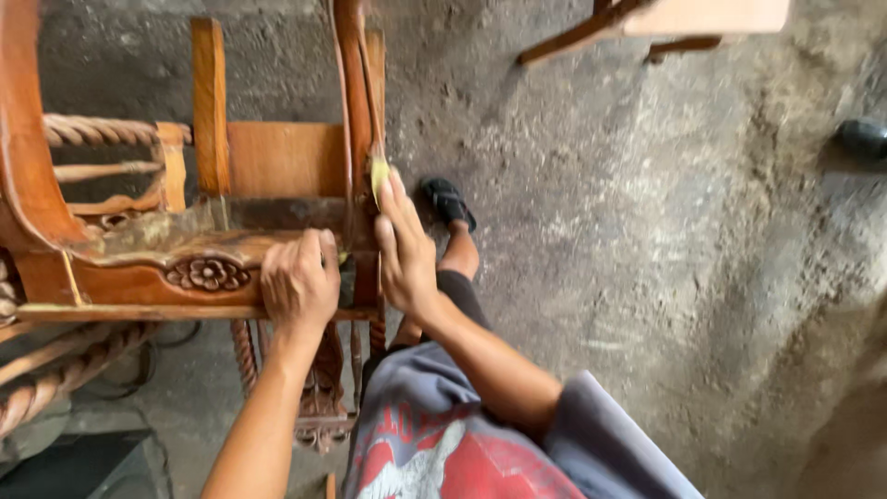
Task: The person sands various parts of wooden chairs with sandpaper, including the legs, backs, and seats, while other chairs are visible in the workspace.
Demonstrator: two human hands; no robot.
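1. At the far left we see the carved wooden chair frame, tipped over on the rough concrete floor. Twisted rope-style spindles hang low, and a carved flower sits on the front rail.
2. Our left hand is closed over the edge of that rail just right of the flower, fingers curled down around it, steadying the frame.
3. Our right hand lies nearly flat against the upright leg, fingers extended and pressing a small yellowish piece, probably sandpaper, onto the wood.
4. Judging by the surfaces, the seat ledge looks dull and patchy while the rails are smoother and reddish, so we think much of the rubbing down is left.
5. Right of the hands, a sandalled foot rests on the floor, and another piece of furniture juts in at the top.
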